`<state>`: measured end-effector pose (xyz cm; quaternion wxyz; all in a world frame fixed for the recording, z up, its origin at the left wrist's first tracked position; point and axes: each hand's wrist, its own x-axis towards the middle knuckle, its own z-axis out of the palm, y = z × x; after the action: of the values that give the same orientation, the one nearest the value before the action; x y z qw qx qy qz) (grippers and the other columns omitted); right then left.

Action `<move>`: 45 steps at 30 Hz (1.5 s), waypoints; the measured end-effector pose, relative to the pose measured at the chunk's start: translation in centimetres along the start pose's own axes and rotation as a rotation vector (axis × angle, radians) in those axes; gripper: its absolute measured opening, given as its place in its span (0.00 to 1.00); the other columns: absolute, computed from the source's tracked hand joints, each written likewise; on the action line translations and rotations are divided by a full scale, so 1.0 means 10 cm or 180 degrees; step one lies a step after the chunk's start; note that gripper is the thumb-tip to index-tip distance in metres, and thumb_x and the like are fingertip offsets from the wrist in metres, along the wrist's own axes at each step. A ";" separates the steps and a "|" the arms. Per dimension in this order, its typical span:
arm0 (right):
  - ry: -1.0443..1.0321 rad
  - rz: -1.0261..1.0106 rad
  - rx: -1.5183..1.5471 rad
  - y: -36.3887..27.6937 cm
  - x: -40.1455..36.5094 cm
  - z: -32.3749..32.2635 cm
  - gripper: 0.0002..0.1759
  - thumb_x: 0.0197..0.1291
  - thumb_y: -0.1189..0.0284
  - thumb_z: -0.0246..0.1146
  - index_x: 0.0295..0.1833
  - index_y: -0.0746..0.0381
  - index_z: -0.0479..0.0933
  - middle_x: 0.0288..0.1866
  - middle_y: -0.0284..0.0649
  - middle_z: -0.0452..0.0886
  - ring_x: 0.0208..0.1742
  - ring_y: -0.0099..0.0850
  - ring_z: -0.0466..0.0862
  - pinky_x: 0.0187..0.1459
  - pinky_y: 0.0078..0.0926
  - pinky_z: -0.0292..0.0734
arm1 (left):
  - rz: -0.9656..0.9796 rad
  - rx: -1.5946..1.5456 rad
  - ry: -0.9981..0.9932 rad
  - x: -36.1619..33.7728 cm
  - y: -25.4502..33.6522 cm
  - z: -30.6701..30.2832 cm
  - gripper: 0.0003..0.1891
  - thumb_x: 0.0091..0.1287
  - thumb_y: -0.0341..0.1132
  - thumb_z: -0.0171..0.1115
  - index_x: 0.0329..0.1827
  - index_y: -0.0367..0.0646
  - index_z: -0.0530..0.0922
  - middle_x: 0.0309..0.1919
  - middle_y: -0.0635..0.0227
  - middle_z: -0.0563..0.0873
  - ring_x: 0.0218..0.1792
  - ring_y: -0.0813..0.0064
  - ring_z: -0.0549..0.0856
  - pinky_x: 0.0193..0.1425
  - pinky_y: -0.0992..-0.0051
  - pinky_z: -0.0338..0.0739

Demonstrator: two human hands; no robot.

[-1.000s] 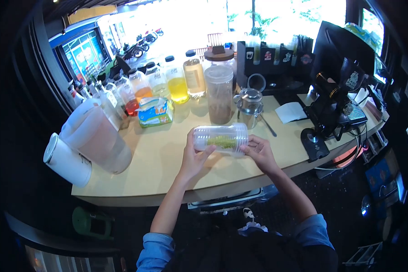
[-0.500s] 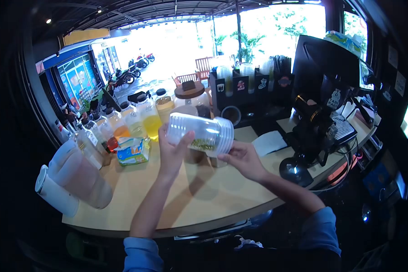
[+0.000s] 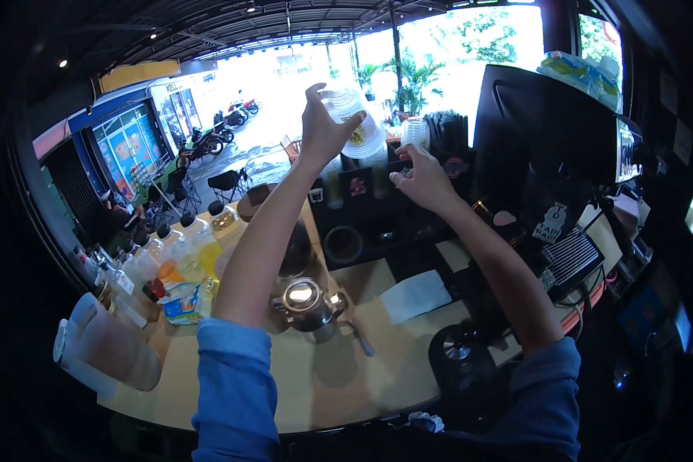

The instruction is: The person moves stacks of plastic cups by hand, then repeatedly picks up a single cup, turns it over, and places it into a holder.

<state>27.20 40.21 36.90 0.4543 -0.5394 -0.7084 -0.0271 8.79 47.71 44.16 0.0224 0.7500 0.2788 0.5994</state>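
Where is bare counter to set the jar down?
The left hand holds the jar. Bare counter lies in front of the metal pot, between the pitcher and the black base. The back left, by the bottles, is crowded.

clear plastic jar (image 3: 366, 138) | ribbed, see-through wall, wide pale rim | small heap of yellow-green stuff inside | tilted, nearly on its side | held high in left hand (image 3: 323, 131), fingers wrapped round the body

Curved tan worktop (image 3: 316, 393) in open-fronted shop. Dark roof beams (image 3: 231, 23) overhead. Bright daylit street (image 3: 273, 85) beyond, parked motorbikes (image 3: 222, 127), blue shopfront (image 3: 123, 146) left.
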 end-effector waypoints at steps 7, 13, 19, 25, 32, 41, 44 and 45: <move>-0.0406 0.0030 -0.0967 0.02 0.27 -0.17 0.27 0.51 0.64 0.63 0.56 0.65 0.70 0.56 0.52 0.72 0.55 0.51 0.77 0.53 0.45 0.74 | -0.0286 0.0495 -0.0479 0.28 -0.49 0.55 0.47 0.47 0.52 0.75 0.62 0.35 0.59 0.51 0.44 0.79 0.53 0.56 0.80 0.57 0.65 0.75; -0.0620 0.0231 -0.1007 0.11 0.39 -0.07 0.28 0.50 0.65 0.62 0.56 0.67 0.70 0.58 0.55 0.71 0.56 0.50 0.77 0.53 0.44 0.75 | -0.0640 0.0590 -0.1089 0.24 -0.65 0.74 0.47 0.45 0.54 0.76 0.62 0.35 0.63 0.51 0.48 0.79 0.53 0.59 0.80 0.58 0.67 0.75; -0.0643 0.0488 -0.0894 0.12 0.49 0.02 0.33 0.49 0.67 0.62 0.62 0.66 0.65 0.63 0.57 0.68 0.58 0.50 0.76 0.54 0.43 0.74 | -0.0616 0.1061 -0.1129 0.04 -0.67 0.84 0.47 0.42 0.55 0.78 0.60 0.36 0.66 0.51 0.47 0.79 0.53 0.58 0.80 0.57 0.66 0.75; -0.0452 -0.0086 -0.0494 0.37 0.67 0.28 0.35 0.50 0.73 0.63 0.66 0.61 0.62 0.70 0.50 0.61 0.65 0.47 0.70 0.58 0.41 0.73 | -0.0462 0.1316 -0.1084 -0.10 -0.61 0.83 0.45 0.40 0.51 0.79 0.57 0.32 0.69 0.49 0.46 0.80 0.54 0.55 0.80 0.59 0.66 0.73; -0.0361 -0.0661 -0.0483 0.43 0.73 0.39 0.35 0.49 0.76 0.62 0.66 0.58 0.62 0.71 0.48 0.61 0.64 0.50 0.70 0.61 0.42 0.70 | -0.0161 0.1383 -0.1110 -0.21 -0.65 0.89 0.45 0.45 0.42 0.77 0.62 0.26 0.62 0.54 0.37 0.75 0.56 0.44 0.76 0.60 0.61 0.72; -0.0477 -0.0336 -0.0803 0.42 0.72 0.48 0.37 0.53 0.74 0.62 0.69 0.51 0.58 0.74 0.42 0.57 0.65 0.49 0.69 0.59 0.46 0.71 | -0.0167 0.2244 -0.2187 -0.34 -0.19 0.52 0.36 0.62 0.34 0.50 0.73 0.35 0.48 0.73 0.54 0.52 0.73 0.61 0.56 0.72 0.47 0.52; -0.0469 -0.0356 -0.1215 0.36 0.69 0.42 0.41 0.51 0.74 0.63 0.71 0.49 0.55 0.76 0.43 0.51 0.66 0.49 0.68 0.59 0.47 0.71 | -0.0005 0.2486 -0.2059 -0.41 -0.12 0.46 0.35 0.62 0.36 0.52 0.72 0.35 0.51 0.71 0.50 0.57 0.72 0.57 0.58 0.71 0.48 0.53; -0.0376 -0.0441 -0.1083 0.32 0.66 0.37 0.42 0.50 0.73 0.63 0.71 0.49 0.55 0.76 0.45 0.50 0.66 0.49 0.68 0.58 0.47 0.72 | 0.0165 0.2414 -0.1903 -0.45 -0.01 0.40 0.32 0.62 0.35 0.51 0.70 0.34 0.57 0.69 0.48 0.61 0.71 0.57 0.60 0.71 0.49 0.54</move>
<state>27.37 48.39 37.70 0.3112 -0.5591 -0.7545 -0.1460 11.85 47.01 39.05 -0.1884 0.8514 0.4402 0.2140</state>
